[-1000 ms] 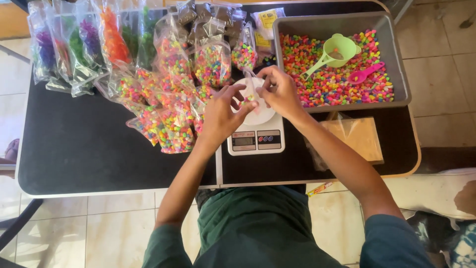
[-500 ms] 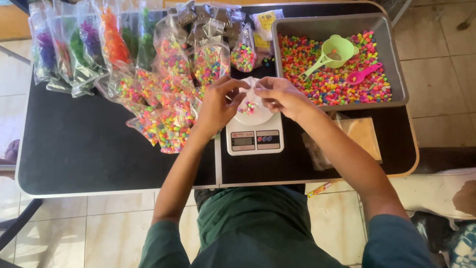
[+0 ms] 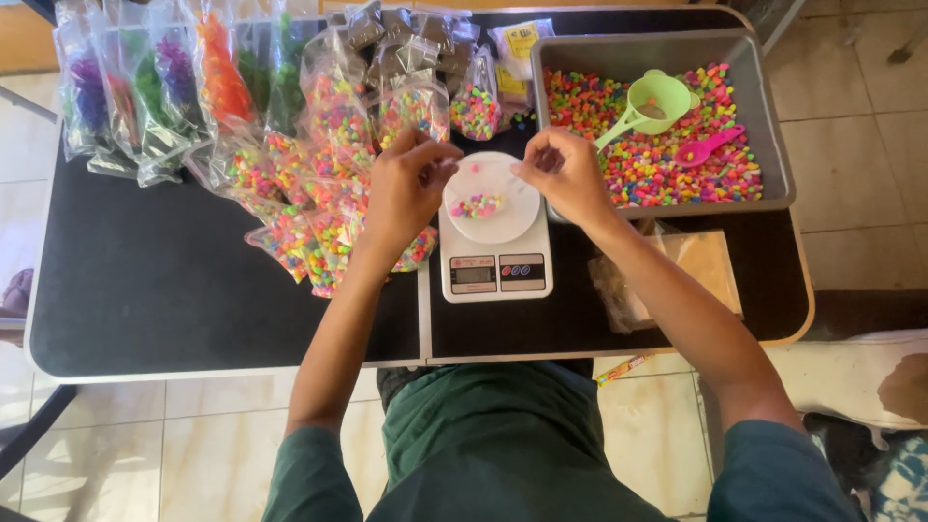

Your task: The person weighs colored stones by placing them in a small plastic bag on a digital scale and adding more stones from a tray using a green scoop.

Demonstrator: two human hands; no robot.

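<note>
Black tabletop over pale tile — left hand and right hand pinch a clear bag above the white scale, mid-frame.

Grey tray of coloured pebbles, green scoop, pink spoon, perhaps empty bags

A small home packing station, by the look of it: a black folding worktop on a tiled floor, sealed bags of coloured pebbles heaped along its far edge, a digital scale mid-worktop, a grey tub of loose stock at the far right corner.
</note>
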